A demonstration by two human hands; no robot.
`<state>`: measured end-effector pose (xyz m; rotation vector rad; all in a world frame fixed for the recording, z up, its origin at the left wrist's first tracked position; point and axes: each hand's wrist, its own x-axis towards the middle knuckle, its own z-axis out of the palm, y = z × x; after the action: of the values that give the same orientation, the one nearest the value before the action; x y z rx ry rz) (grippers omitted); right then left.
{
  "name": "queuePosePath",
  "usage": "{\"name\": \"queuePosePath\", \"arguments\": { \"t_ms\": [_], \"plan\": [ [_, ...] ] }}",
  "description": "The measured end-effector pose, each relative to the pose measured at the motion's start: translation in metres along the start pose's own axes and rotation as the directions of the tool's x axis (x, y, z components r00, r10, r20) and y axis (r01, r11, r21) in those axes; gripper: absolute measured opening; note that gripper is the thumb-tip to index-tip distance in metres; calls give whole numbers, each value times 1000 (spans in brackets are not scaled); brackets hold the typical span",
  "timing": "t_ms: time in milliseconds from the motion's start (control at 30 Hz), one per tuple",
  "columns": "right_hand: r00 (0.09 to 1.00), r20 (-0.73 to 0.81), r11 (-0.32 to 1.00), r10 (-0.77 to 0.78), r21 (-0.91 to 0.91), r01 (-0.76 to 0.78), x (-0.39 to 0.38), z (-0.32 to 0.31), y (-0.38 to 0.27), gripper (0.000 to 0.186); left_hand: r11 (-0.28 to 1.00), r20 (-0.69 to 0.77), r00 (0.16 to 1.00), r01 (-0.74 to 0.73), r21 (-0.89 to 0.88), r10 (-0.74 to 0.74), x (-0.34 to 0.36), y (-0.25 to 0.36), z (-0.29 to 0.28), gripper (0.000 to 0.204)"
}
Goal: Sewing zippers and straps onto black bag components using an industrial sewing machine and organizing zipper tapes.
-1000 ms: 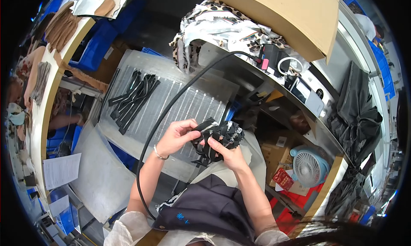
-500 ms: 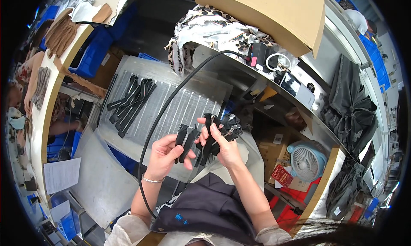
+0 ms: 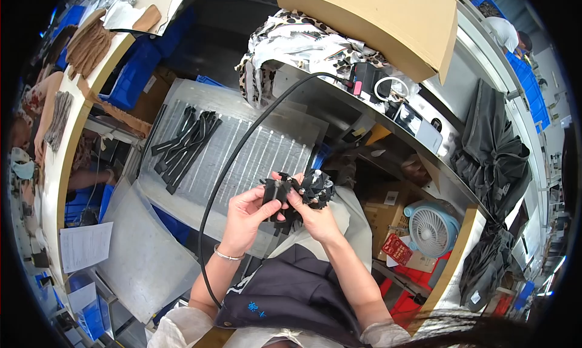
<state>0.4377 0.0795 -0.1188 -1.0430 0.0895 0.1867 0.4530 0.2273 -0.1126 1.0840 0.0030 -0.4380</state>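
Observation:
Both hands are close together above my lap, working at black zippers. My left hand (image 3: 250, 210) pinches a folded black zipper (image 3: 276, 192) between thumb and fingers. Close against it, my right hand (image 3: 316, 219) grips a bunch of black zippers (image 3: 318, 187), whose ends fan out past the fingers with small shiny metal parts. The fingertips of the two hands meet or nearly meet, and the zippers partly hide them. On the worktop ahead to the left lies a loose pile of black zippers (image 3: 189, 149).
A black cable (image 3: 227, 160) arches over the grey worktop (image 3: 242, 148). Leopard-print fabric (image 3: 303, 42) and a cardboard box (image 3: 376, 21) are on the far shelf. To the right are a small fan (image 3: 431, 228) and hanging black fabric (image 3: 492, 154). Another person's arm (image 3: 91, 178) shows at left.
My left hand has moved right and slightly up, bringing its zipper against the bunch. My right hand has shifted slightly; the zipper bunch sits a little lower and further left.

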Motion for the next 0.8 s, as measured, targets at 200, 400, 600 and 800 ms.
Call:
{"name": "queuePosePath", "arguments": {
  "t_ms": [200,400,600,800],
  "plan": [
    [999,-1,955,-42,-294,40,-5,0,-6,38,999,-19,999,39,0,-39,1,0,-8,15],
    [986,-121,984,-114,-151,95,-4,-1,-9,25,991,-208,969,-132,31,135,-3,2,-9,13],
    [938,-330,988,-105,73,136,-6,-2,-17,26,846,-444,728,-380,374,523,-4,19,-9,5],
    [948,-315,975,-33,197,99,-7,-10,-26,44,789,-508,607,-418,451,612,-10,30,-25,8]
  ]
}}
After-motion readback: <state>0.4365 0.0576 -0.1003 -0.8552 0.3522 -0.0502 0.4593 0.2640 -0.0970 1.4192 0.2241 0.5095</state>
